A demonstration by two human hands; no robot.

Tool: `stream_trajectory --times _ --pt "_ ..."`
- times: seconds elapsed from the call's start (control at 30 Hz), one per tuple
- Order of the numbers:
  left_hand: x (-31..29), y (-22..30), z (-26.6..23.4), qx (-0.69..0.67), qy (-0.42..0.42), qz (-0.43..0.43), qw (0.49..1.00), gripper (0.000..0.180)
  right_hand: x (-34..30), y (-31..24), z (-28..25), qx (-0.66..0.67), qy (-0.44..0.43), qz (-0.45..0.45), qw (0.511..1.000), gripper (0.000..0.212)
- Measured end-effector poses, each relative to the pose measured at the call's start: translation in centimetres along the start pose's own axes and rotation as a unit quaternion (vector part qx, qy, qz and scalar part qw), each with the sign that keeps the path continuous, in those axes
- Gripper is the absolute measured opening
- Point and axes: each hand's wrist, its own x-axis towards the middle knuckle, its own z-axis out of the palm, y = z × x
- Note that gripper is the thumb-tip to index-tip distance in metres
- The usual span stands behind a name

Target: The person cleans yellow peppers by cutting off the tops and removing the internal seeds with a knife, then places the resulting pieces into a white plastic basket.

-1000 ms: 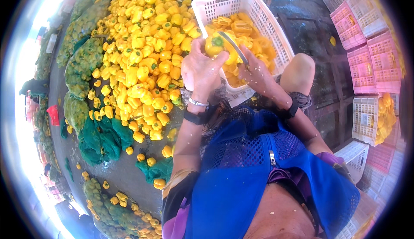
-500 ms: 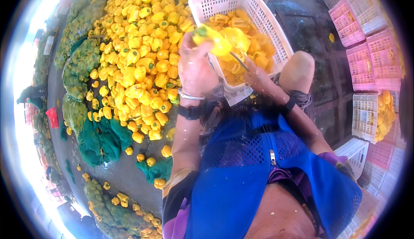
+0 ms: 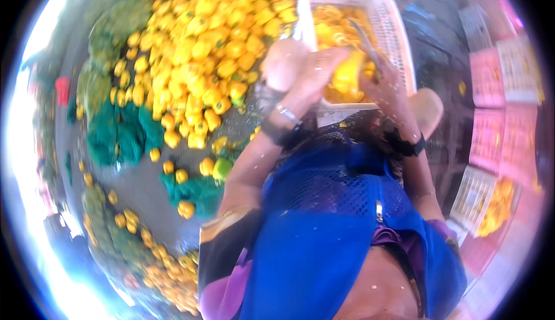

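Over the near end of a white slatted crate (image 3: 388, 9), my two hands meet at a yellow bell pepper (image 3: 348, 76). My left hand (image 3: 317, 70) is closed on the pepper from the left side. Gripped in my right hand (image 3: 387, 83) is a knife (image 3: 363, 36), its blade pointing up and away to the left. The right fingers are close against the pepper's right side; motion blur hides whether they touch it. Yellow peppers (image 3: 338, 17), some seemingly cut, lie inside the crate below the hands.
A large heap of yellow bell peppers (image 3: 202, 48) spreads left of the crate. Green netting (image 3: 118, 135) and filled net sacks (image 3: 95, 83) border it. One green pepper (image 3: 222, 170) lies by my left arm. Pink crates (image 3: 488, 77) and a white crate (image 3: 471, 196) stand at right.
The view has shifted. The pepper has come down from the crate's left rim to between my hands. The knife blade, earlier at the pepper, now points up and away from it.
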Motion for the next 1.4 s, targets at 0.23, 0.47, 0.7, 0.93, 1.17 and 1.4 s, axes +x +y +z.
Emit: stream_trajectory --times 0.23,0.47,0.7,0.93,1.17,1.4 --pt "-2.2 0.7 1.2 0.222 -0.036 0.041 0.974 0.057 -1.2 1.9 1.6 -0.036 -0.009 0.037 0.999 0.042" --pt "-3.8 1.7 1.1 0.356 -0.041 0.077 0.931 0.056 -1.6 2.8 2.3 0.056 -0.028 0.021 0.998 0.040" --pt "-4.5 1.9 -0.6 -0.011 -0.128 -0.022 0.991 0.041 -0.9 -0.1 0.7 0.169 -0.083 0.176 0.966 0.036" --pt "-3.6 1.8 -0.9 -0.205 -0.193 0.011 0.959 0.046 0.0 -0.8 0.4 0.343 -0.081 0.200 0.914 0.046" --pt "-2.7 -1.3 1.1 0.158 0.042 0.206 0.965 0.051 1.4 2.9 1.2 0.166 -0.053 0.203 0.963 0.030" --pt "-3.0 -1.3 2.3 0.382 0.080 0.187 0.901 0.056 0.7 8.0 2.6 -0.005 0.068 0.003 0.998 0.036"
